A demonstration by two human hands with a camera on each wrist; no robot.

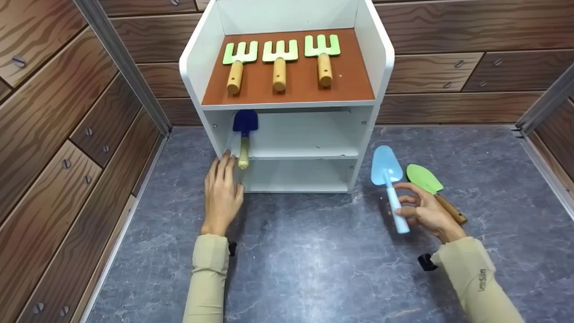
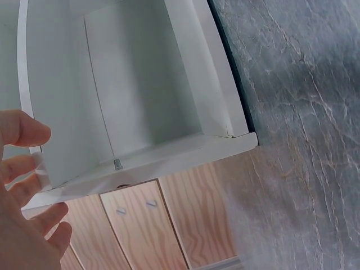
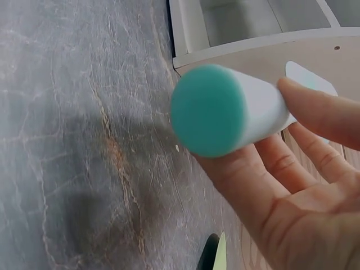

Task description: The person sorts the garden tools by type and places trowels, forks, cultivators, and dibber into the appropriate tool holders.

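Note:
My right hand (image 1: 428,215) holds a light blue hand trowel (image 1: 385,168) by its handle, blade pointing away, beside the cabinet's right side. In the right wrist view the round handle end (image 3: 208,109) faces the camera, between thumb and fingers. A green trowel (image 1: 423,177) with a wooden handle lies on the floor just beyond that hand. My left hand (image 1: 223,193) rests its fingers at the left front edge of a white shelf cabinet (image 1: 287,106). Near those fingers, a dark blue trowel (image 1: 245,121) lies on the middle shelf, its wooden handle jutting over the front.
Three green hand forks (image 1: 280,54) with wooden handles lie in a row on the brown cabinet top (image 1: 291,95). Below the middle shelf is a lower compartment (image 1: 296,176). Wood-patterned panels (image 1: 58,175) enclose the grey marbled floor (image 1: 305,269) at left, back and right.

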